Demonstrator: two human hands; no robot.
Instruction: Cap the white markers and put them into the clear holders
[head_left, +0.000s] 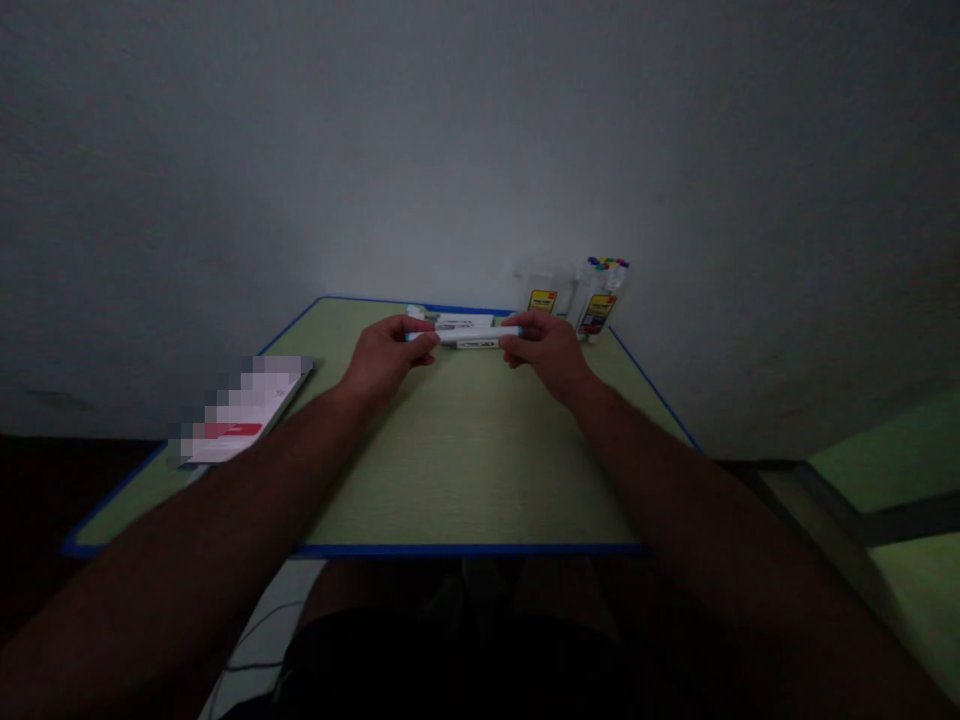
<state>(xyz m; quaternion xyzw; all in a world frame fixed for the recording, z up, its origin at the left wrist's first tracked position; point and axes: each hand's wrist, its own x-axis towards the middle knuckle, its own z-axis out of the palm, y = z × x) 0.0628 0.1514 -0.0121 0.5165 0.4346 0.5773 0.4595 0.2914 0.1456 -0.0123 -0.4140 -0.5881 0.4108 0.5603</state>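
Both hands are working at the far side of the worktop [465, 460], and they're sharing one white marker [468, 335]: the left hand [385, 352] is pinching its left end between thumb and fingers, while the right hand [553, 352] is closing its thumb and fingertips on the other end, the barrel lying level between them. More markers [463, 321] are lying just behind it, so a loosening pinch could be sending this one down among them, probably rolling. Over on the right, the clear case [543, 288] and the marker-filled case [598, 302] are standing close behind the right hand; a careless swing of those knuckles could be toppling either. As for what's hiding, the fingers are covering the marker's ends, the dimness is blurring its lettering, and pixelation is masking part of the flat box [259, 410] at left, which seems to be some packaging.
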